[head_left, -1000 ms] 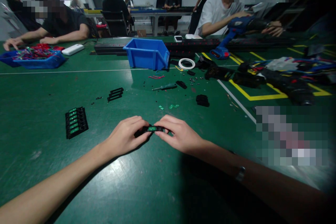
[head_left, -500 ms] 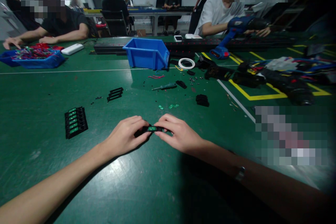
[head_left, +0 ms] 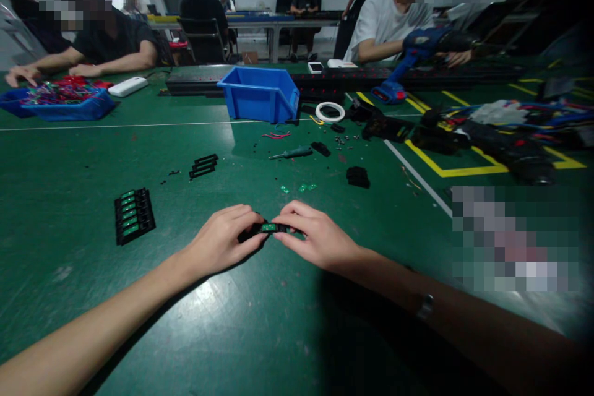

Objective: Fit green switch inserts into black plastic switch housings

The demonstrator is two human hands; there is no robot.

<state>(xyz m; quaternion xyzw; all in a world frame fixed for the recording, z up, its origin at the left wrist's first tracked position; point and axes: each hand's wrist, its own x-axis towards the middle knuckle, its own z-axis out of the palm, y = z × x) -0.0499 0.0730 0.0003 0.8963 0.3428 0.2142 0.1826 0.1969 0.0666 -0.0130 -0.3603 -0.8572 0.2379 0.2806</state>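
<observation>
Both hands pinch one small black plastic housing with a green circuit board [head_left: 268, 228] in it, low over the green table. My left hand [head_left: 234, 229] grips its left end between thumb and fingers. At the right end, my right hand [head_left: 309, 230] closes on it the same way; the fingers cover both ends. Just beyond the hands lie small green pieces [head_left: 304, 187]. To the left is a row of black housings with green boards [head_left: 133, 216], side by side. Several empty black frames [head_left: 203, 166] lie further back, and stacked black parts [head_left: 357, 177] sit to the right.
A screwdriver [head_left: 297, 153], a blue bin [head_left: 260, 96] and a white ring [head_left: 330, 112] stand or lie beyond. A blue cordless drill [head_left: 403, 68] stands back right; a dark power tool [head_left: 515, 151] lies nearer. Blue trays of wires [head_left: 74, 105] are at left. Co-workers sit across the table.
My hands and the housing stay practically still. Across the table at right, a co-worker's hand by the drill has shifted slightly.
</observation>
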